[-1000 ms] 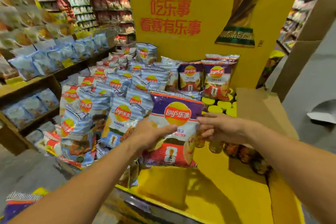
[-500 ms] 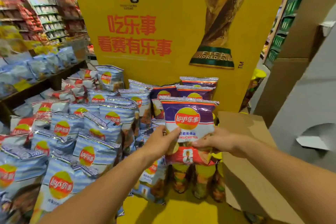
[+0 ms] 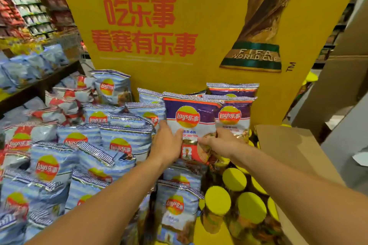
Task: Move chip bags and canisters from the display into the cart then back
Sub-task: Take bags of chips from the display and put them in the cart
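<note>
A: Both gripping the purple bag [image 3: 192, 125]: left hand [image 3: 168, 143] on its left edge, right hand [image 3: 220, 141] on its right. Held at the display's [image 3: 209, 45] back, against the board.

B: Return leg, judging by that. Upright, long axis vertical, logo forward. Not let go yet; canisters [image 3: 235, 180] below.

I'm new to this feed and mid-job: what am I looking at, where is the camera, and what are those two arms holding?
No machine here: a person wears one wide-angle camera on the head, looking forward and down, so both arms are theirs. The left hand and right hand grip the sides of a purple chip bag, upright against other purple bags in front of a yellow display board. Blue striped bags fill the left side; yellow-lidded canisters stand lower right, beside a brown cardboard box.
</note>
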